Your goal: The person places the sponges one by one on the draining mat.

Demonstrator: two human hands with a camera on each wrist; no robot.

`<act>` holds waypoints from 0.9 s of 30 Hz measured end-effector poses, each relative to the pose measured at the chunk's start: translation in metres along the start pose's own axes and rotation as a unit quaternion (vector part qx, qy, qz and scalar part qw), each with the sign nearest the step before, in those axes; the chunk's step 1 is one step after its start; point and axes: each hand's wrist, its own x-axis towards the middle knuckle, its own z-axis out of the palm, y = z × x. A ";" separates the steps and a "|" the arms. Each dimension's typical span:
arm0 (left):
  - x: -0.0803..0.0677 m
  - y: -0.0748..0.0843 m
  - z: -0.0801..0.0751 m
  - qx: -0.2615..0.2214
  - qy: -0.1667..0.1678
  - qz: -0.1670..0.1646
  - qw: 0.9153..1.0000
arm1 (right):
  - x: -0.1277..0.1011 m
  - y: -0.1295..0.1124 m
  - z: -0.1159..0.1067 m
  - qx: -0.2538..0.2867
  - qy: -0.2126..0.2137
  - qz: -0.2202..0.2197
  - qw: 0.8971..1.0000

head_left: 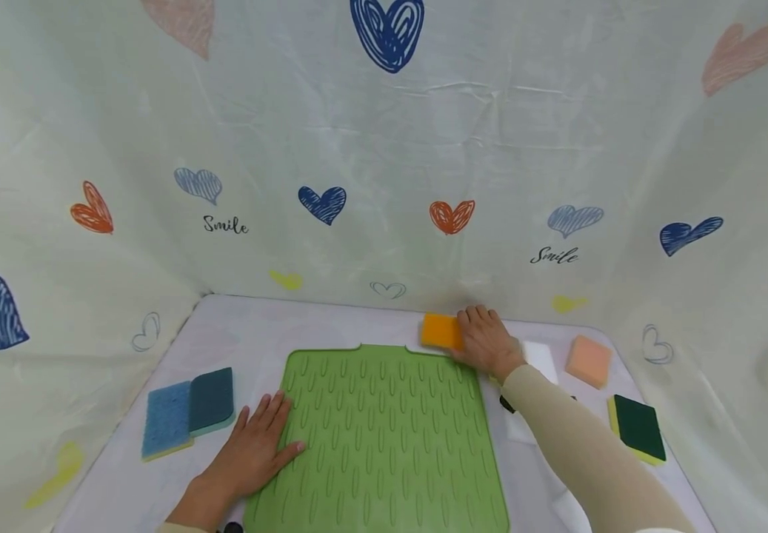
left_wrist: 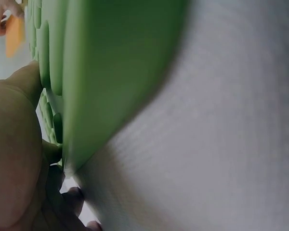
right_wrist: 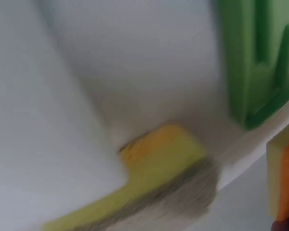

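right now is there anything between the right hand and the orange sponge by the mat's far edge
Nothing visible: the right hand already touches the orange sponge, fingers at its right side, by the green mat. The left hand rests flat on the mat's near left edge.

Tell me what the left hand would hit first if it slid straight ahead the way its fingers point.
Probably only more of the ribbed green silicone mat: the left hand lies flat at its left edge, fingers angled up-right across it. No sponge seems to lie on that line.

Two bare hands enter from the lower edge of the head view. The right arm [head_left: 577, 444], lower right, wears a close-fitting beige sleeve ending at the wrist; the left hand [head_left: 250, 448], lower left, shows a sliver of pale cuff.
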 end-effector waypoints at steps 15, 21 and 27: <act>-0.001 0.000 0.000 0.007 0.011 0.002 1.000 | -0.001 -0.063 -0.023 0.059 0.076 0.075 0.993; -0.001 0.001 0.000 0.006 0.010 -0.002 1.000 | 0.000 -0.088 -0.024 0.072 0.106 0.080 0.989; 0.002 0.000 0.001 0.008 0.009 -0.004 1.000 | 0.001 -0.113 -0.027 0.076 0.138 0.096 0.983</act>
